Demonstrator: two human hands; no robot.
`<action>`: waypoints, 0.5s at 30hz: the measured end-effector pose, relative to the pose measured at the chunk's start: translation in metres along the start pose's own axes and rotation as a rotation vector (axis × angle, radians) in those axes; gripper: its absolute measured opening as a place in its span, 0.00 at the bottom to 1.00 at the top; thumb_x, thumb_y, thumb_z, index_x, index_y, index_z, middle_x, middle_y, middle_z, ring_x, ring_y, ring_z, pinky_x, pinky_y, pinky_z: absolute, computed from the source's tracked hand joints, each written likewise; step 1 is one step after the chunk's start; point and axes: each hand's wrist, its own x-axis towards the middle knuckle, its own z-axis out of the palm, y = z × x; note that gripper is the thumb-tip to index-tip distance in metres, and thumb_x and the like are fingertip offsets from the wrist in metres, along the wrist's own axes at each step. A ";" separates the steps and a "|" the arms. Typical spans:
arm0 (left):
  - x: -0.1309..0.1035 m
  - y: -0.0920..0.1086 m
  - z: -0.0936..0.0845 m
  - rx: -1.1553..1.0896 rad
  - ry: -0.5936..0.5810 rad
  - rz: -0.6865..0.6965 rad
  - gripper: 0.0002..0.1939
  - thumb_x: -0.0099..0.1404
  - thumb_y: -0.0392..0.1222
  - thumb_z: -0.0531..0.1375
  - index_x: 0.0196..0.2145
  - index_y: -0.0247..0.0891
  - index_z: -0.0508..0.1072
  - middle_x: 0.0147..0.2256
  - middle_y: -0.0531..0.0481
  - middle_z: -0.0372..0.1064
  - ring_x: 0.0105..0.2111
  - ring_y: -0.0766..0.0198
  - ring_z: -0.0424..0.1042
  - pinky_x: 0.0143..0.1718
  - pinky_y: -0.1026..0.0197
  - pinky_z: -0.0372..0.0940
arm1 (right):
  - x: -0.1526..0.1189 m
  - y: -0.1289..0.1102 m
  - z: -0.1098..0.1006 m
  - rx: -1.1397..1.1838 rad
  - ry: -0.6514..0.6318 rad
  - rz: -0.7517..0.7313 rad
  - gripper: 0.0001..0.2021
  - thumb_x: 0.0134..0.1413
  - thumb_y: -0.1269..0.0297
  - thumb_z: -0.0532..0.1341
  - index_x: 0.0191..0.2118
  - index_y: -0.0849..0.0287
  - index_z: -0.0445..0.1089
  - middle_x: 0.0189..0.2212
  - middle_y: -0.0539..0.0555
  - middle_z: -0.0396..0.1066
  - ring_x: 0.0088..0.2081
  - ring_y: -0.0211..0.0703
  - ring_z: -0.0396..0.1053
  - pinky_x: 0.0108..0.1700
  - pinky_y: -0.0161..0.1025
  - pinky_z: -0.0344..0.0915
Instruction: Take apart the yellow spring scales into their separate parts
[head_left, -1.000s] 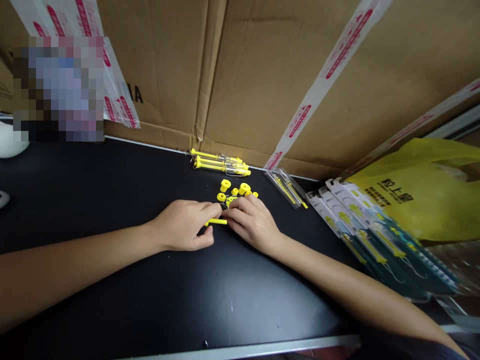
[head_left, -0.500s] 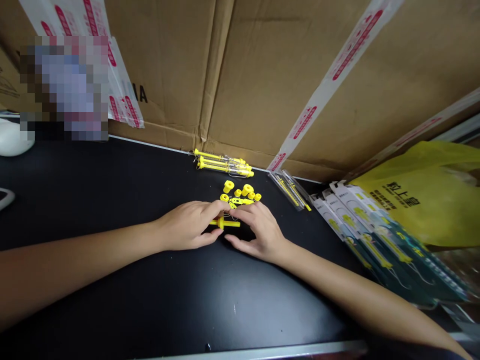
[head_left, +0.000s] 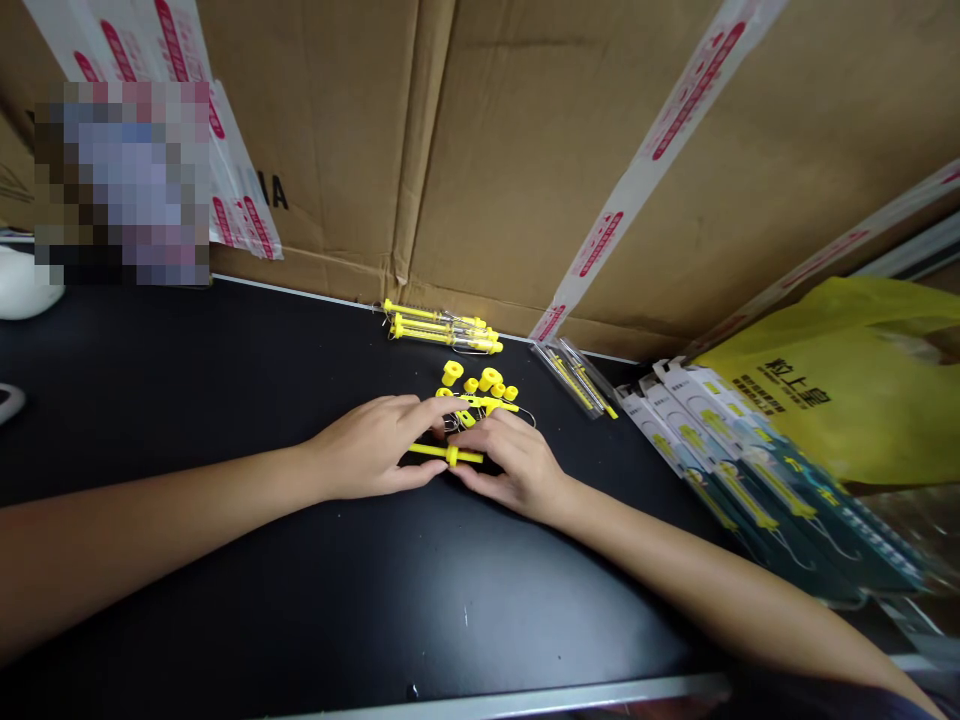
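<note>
A person's bare hands meet over a black table (head_left: 300, 600), working close together at a slim yellow rod (head_left: 470, 457) that lies level, left to right, just on the near side of a cluster of small yellow parts. The left hand (head_left: 371, 445) grasps the rod toward its left end, between the thumb and curled fingers. The right hand (head_left: 521, 462) bends in from the other side, its thumb and fingertips at the rod's round collar (head_left: 452, 456); whether they grip it or only touch it cannot be told.

Just beyond the fingers sit several yellow caps (head_left: 452, 372), a yellow strip (head_left: 491, 403) with holes, and bent wire. Farther back, a bundle of yellow-ended tubes (head_left: 442, 335) with wire hooks lies near the foot of a large cardboard box (head_left: 525, 170) crossed by red-and-white tape (head_left: 675, 110). To the right of the bundle rest clear cases (head_left: 574, 380) with yellow pieces inside. At far right, overlapping printed packs (head_left: 712, 450) lie beside a yellow plastic bag (head_left: 847, 390) with dark lettering. Two white objects (head_left: 28, 285) are partly in view along the left edge.
</note>
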 end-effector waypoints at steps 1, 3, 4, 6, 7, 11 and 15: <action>0.001 0.000 -0.001 0.003 0.004 -0.005 0.21 0.62 0.42 0.57 0.52 0.39 0.60 0.39 0.50 0.68 0.40 0.62 0.67 0.43 0.60 0.62 | 0.000 0.000 0.000 0.011 0.014 0.016 0.09 0.54 0.67 0.60 0.42 0.57 0.64 0.31 0.53 0.71 0.31 0.40 0.64 0.35 0.38 0.63; 0.002 -0.001 -0.002 0.010 -0.001 0.026 0.09 0.64 0.39 0.55 0.43 0.38 0.66 0.37 0.51 0.68 0.38 0.64 0.66 0.41 0.62 0.61 | 0.000 0.000 -0.002 0.036 0.046 0.044 0.10 0.52 0.68 0.61 0.41 0.57 0.64 0.29 0.52 0.70 0.31 0.40 0.64 0.34 0.38 0.63; 0.002 -0.001 -0.003 0.012 -0.005 0.048 0.06 0.66 0.38 0.53 0.40 0.38 0.68 0.36 0.52 0.68 0.36 0.65 0.66 0.41 0.63 0.60 | 0.000 0.000 -0.002 0.057 0.064 0.060 0.10 0.51 0.68 0.61 0.41 0.57 0.64 0.29 0.52 0.69 0.31 0.40 0.64 0.34 0.38 0.64; 0.002 -0.002 -0.004 0.016 0.009 0.068 0.07 0.67 0.38 0.51 0.37 0.37 0.69 0.35 0.52 0.67 0.36 0.66 0.65 0.41 0.63 0.59 | 0.000 0.000 -0.003 0.119 0.111 0.110 0.11 0.49 0.69 0.62 0.40 0.56 0.63 0.29 0.51 0.68 0.31 0.40 0.64 0.33 0.38 0.64; 0.001 -0.002 -0.004 0.020 0.031 0.059 0.08 0.68 0.38 0.51 0.38 0.37 0.69 0.35 0.51 0.67 0.36 0.66 0.65 0.41 0.63 0.59 | 0.000 0.000 -0.004 0.154 0.145 0.151 0.12 0.48 0.69 0.62 0.40 0.56 0.63 0.29 0.51 0.67 0.30 0.39 0.63 0.32 0.38 0.63; 0.001 -0.001 -0.005 0.038 0.167 -0.012 0.08 0.67 0.39 0.53 0.38 0.37 0.71 0.36 0.50 0.63 0.37 0.65 0.64 0.39 0.63 0.60 | -0.001 0.003 -0.004 0.299 0.286 0.379 0.11 0.49 0.70 0.60 0.38 0.55 0.60 0.30 0.50 0.63 0.28 0.37 0.60 0.28 0.36 0.60; 0.002 -0.001 -0.008 -0.041 0.314 -0.063 0.06 0.65 0.40 0.55 0.35 0.36 0.71 0.29 0.52 0.61 0.31 0.67 0.62 0.35 0.64 0.59 | 0.000 0.006 -0.004 0.369 0.309 0.458 0.11 0.50 0.71 0.60 0.39 0.55 0.60 0.34 0.51 0.61 0.30 0.37 0.59 0.30 0.36 0.59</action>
